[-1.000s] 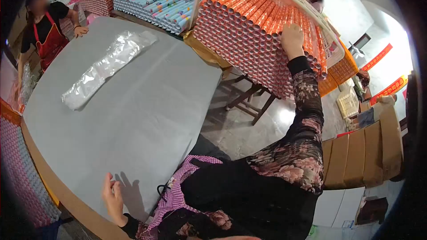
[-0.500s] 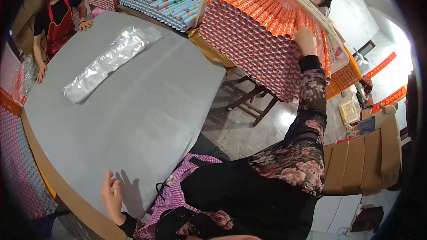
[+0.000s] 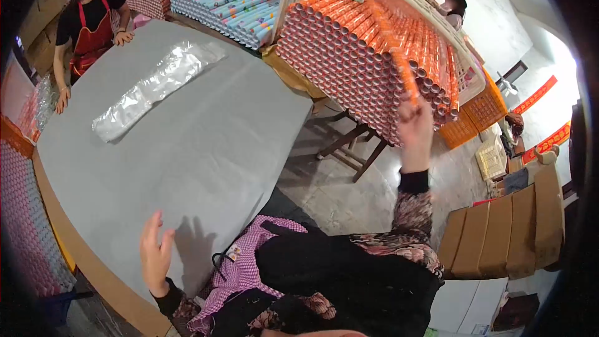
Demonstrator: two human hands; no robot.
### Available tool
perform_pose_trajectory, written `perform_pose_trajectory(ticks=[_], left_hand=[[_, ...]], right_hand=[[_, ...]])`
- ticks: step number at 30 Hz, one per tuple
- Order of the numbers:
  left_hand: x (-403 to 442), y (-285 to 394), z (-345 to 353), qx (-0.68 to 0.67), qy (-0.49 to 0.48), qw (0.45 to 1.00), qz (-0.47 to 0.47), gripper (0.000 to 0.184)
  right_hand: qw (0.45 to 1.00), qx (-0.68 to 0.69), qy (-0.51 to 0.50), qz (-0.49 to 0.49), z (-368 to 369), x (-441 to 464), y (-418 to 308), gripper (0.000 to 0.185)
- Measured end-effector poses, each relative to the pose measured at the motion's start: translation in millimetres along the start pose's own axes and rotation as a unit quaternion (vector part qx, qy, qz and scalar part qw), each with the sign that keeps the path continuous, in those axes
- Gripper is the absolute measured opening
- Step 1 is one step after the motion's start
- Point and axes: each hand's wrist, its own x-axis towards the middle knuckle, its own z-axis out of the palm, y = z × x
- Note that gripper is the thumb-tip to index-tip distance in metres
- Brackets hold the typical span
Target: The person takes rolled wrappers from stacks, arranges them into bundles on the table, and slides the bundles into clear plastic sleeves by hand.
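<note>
The rolls (image 3: 359,31) are patterned orange, the table (image 3: 199,137) grey.

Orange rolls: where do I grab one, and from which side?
Best, probably, to hold a top roll near its open end, coming from the near side: the stack's round ends face that way. The right hand holds another roll near its end.

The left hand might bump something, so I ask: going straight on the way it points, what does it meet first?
Probably the clear plastic lying on the grey table ahead of the left hand. The hand's height is unclear, so it might pass over.
</note>
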Motion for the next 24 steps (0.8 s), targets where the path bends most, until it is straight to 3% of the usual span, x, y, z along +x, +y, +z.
perform_pose_trajectory(ticks=[2,4,6,8,10,11,12,14,20,22,24], left_hand=[[19,28,4,-0.004,-0.008,1.0,-0.006,0.044],[37,49,13,0.029,0.077,0.987,0.135,0.044],[54,74,22,0.078,0.138,0.97,0.186,0.044],[74,87,29,0.125,0.197,0.944,0.232,0.044],[93,90,35,0.27,0.282,0.833,0.392,0.042],[100,87,38,0.293,0.297,0.806,0.419,0.04],[107,83,38,0.297,0.3,0.806,0.416,0.04],[119,74,33,0.368,0.324,0.747,0.448,0.042],[116,31,0,0.394,0.316,0.729,0.462,0.021],[106,25,-13,0.419,0.301,0.728,0.452,0.019],[97,27,-24,0.471,0.268,0.729,0.418,0.015]], right_hand=[[0.997,0.054,-0.011,0.062,7,-27,34,0.035],[0.986,0.092,-0.015,0.137,31,-56,61,0.038],[0.955,0.136,-0.062,0.256,41,-75,84,0.042],[0.933,0.096,-0.089,0.336,56,-96,102,0.045],[0.904,0.049,-0.08,0.417,65,-114,123,0.046],[0.876,0.077,-0.101,0.466,70,-123,132,0.044],[0.843,0.104,-0.123,0.513,74,-131,140,0.042],[0.795,0.121,-0.161,0.572,80,-143,154,0.032],[0.708,0.114,-0.206,0.666,96,-150,191,0.035],[0.707,0.039,-0.229,0.668,99,-144,210,0.038],[0.7,-0.133,-0.361,0.601,109,-124,224,0.04]])
